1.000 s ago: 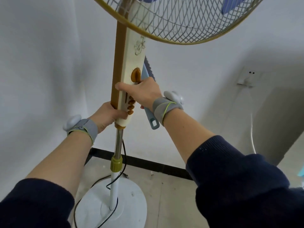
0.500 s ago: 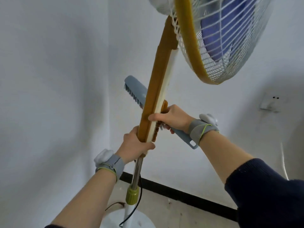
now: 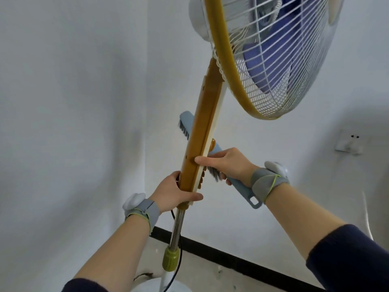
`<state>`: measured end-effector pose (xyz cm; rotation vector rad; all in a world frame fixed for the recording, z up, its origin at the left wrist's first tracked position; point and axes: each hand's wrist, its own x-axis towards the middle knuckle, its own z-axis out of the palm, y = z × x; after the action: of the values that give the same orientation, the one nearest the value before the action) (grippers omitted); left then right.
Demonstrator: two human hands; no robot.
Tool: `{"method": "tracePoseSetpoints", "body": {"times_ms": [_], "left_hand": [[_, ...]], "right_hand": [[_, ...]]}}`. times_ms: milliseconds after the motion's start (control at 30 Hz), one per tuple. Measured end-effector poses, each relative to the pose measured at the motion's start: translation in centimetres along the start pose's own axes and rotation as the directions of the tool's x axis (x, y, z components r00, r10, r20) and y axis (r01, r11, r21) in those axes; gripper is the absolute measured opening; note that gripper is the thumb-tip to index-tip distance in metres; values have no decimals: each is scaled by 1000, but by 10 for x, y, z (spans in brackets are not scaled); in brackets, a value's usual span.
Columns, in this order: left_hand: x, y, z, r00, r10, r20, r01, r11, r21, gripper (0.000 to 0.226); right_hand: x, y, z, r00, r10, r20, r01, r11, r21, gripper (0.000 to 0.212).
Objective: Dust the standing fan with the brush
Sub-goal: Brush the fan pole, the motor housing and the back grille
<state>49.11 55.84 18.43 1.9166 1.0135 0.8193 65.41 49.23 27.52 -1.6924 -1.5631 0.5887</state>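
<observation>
Both hands grip: left hand (image 3: 174, 194) fingers clamped on the fan column (image 3: 202, 140), right hand (image 3: 228, 164) clamped on the brush (image 3: 242, 186), half-hidden behind the column.

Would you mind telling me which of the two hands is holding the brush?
The right hand holds the blue brush, its bristle end passing behind the fan's column. The left hand grips only the column's lower end.
</observation>
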Motion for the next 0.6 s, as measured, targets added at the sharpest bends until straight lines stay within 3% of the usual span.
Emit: {"method": "tracePoseSetpoints", "body": {"times_ms": [167,333,500,600], "left_hand": [[-12,2,15,994,-20,-111,15,999,-48,66],[-18,-3,38,932,-58,-358,72,997,26,77],[-29,1,50,869,-101,-484,151,987,64,110],[-42,11,43,902,-125,-414,173,982,80,103]], "right_hand": [[-14,-3,-4,998,58,-8,-55,976,212,42],[-22,-10,-4,995,74,-72,-47,943,329,23],[-31,-20,-11,995,77,-63,-49,931,361,27],[-37,-32,-10,998,40,-38,-24,937,349,44]]}}
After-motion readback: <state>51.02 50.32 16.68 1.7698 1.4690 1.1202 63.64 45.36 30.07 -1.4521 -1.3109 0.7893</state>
